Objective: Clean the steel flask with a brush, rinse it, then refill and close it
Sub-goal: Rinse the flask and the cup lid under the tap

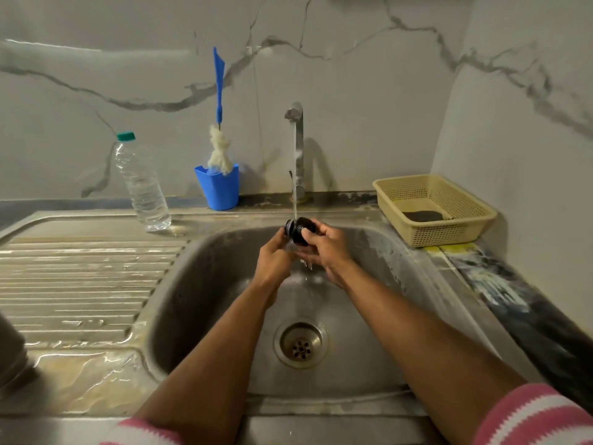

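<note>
Both hands hold the flask's black lid [300,231] under the stream running from the tap [296,149], over the sink [224,300]. My right hand [327,248] grips the lid's black body. My left hand [274,255] pinches its grey threaded end. At the far left edge, on the drainboard, stands a dark steel shape that looks like the flask [11,351], mostly cut off. The bottle brush [219,123], blue handle and white bristles, stands upright in a blue cup [219,187] behind the sink.
A clear water bottle with a green cap [141,184] stands on the ledge at the back left. A beige perforated basket [433,210] holding a dark scrub pad sits right of the tap. The ribbed drainboard [80,284] is wet. The drain [301,345] lies mid-basin.
</note>
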